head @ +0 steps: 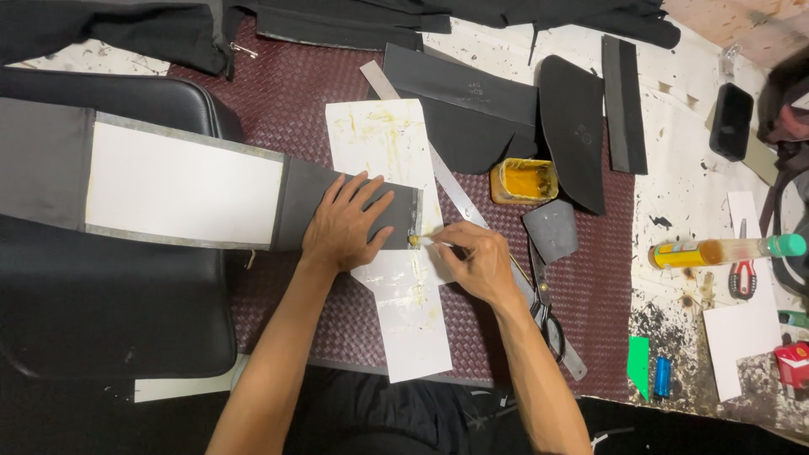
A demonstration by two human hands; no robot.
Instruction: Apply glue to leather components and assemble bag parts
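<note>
Right hand (pixel 480 261) pinches a small glue brush (pixel 419 240) at the grey strip's (pixel 354 211) end; left hand (pixel 344 223) flat, fingers spread, pins the strip. Glue could smear past the edge onto the white paper (pixel 396 286) beneath

We press our left hand (pixel 344 223) flat on a grey strip (pixel 354 215) while our right hand (pixel 476 259) holds a brush (pixel 424 240) at the strip's glue-smeared right end, over white paper (pixel 403 295). A glue tin (pixel 524 180), ruler (pixel 459 198) and scissors (pixel 543 299) lie just right.
</note>
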